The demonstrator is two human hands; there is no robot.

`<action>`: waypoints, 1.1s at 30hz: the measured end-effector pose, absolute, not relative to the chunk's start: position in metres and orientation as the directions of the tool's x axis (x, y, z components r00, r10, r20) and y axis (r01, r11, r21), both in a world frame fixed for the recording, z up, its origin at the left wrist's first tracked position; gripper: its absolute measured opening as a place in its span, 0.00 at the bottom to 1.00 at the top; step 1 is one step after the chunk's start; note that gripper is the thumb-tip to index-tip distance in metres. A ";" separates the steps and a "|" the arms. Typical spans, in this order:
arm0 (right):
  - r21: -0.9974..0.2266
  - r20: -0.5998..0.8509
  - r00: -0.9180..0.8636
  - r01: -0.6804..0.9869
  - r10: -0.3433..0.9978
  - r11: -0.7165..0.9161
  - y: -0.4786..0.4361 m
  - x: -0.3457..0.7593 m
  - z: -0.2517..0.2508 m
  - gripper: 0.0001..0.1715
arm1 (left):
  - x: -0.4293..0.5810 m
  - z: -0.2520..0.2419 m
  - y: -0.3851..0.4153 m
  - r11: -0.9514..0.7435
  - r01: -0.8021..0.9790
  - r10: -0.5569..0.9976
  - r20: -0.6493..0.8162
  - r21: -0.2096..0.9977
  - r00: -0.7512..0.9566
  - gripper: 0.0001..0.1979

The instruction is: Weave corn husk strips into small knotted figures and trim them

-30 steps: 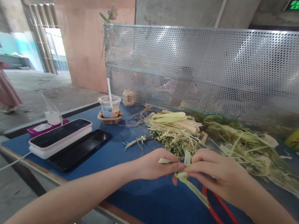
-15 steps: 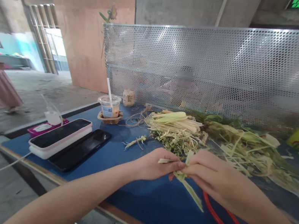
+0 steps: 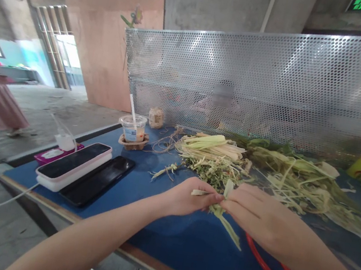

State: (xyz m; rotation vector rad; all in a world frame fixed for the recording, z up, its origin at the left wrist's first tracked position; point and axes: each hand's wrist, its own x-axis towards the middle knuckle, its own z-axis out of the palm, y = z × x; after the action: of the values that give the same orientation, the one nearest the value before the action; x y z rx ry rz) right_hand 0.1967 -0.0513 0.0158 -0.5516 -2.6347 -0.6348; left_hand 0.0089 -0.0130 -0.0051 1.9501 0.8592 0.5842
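Both my hands meet over the blue table (image 3: 181, 247) and pinch the same pale green plant strip (image 3: 226, 222). My left hand (image 3: 186, 199) is closed on its left end, where a short whitish stub sticks out. My right hand (image 3: 257, 213) is closed on it from the right, fingers pressed together. The strip's loose end trails down toward me onto the table. A red ring (image 3: 265, 264) lies on the table partly under my right wrist.
Peeled stalks (image 3: 213, 145) and green husk scraps (image 3: 301, 184) are heaped behind my hands. At left lie two phones (image 3: 90, 172), a lidded cup with a straw (image 3: 132, 127) and a small jar (image 3: 155, 117). A perforated metal screen (image 3: 280, 83) backs the table; a person sits behind it, another stands far left.
My right hand has shifted slightly left and down along the strip, and the strip's hanging end has swung a little to the left. My left hand stays in place.
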 end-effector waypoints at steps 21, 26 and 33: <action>0.307 0.555 -0.765 0.553 0.327 0.775 -0.047 0.187 0.010 0.13 | 0.009 -0.002 -0.013 -0.414 0.329 0.773 0.137 0.849 0.619 0.20; 0.241 0.586 -0.732 0.568 0.348 0.787 -0.045 0.185 0.009 0.10 | 0.008 -0.005 -0.010 -0.429 0.306 0.774 0.171 0.850 0.609 0.18; 0.277 0.598 -0.710 0.618 0.372 0.736 -0.044 0.182 0.006 0.11 | 0.006 -0.005 -0.008 -0.496 0.318 0.761 0.228 0.808 0.608 0.18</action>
State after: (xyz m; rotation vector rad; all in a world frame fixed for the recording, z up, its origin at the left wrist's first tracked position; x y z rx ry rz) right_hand 0.1824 -0.0442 0.0062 -0.7495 -2.4201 -0.6379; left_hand 0.0063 -0.0085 -0.0050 2.0803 0.8474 0.7504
